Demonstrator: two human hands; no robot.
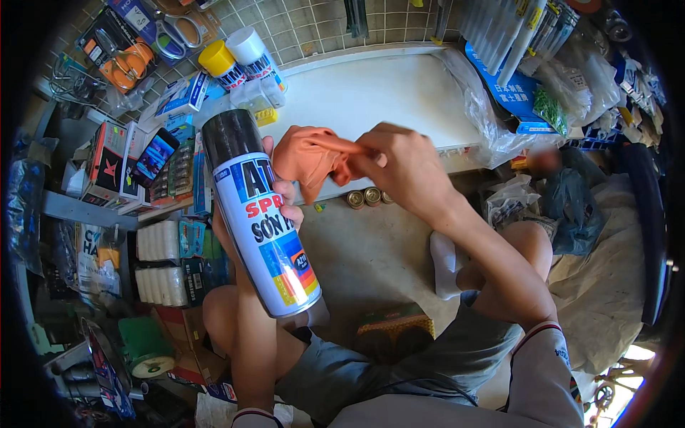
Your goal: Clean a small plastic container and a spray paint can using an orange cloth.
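Observation:
My left hand (289, 200) grips a spray paint can (267, 224) with a black cap, tilted, its label facing up; most of the hand is hidden behind the can. Just right of the can, my right hand (401, 166) pinches an orange cloth (310, 158) that hangs bunched beside the can's upper part. Whether the cloth touches the can cannot be told. Beyond them, two more spray cans, one with a yellow cap (217, 58) and one with a white cap (246, 43), stand on the white tabletop (385, 96).
Boxes and a lit phone (155, 157) are at the left. Packaged scissors (179, 35) hang on the wire grid. Plastic bags (572, 203) and a blue card (503, 96) are at the right. Several small metal cans (372, 196) stand below the table edge; a carton (396, 321) sits between my legs.

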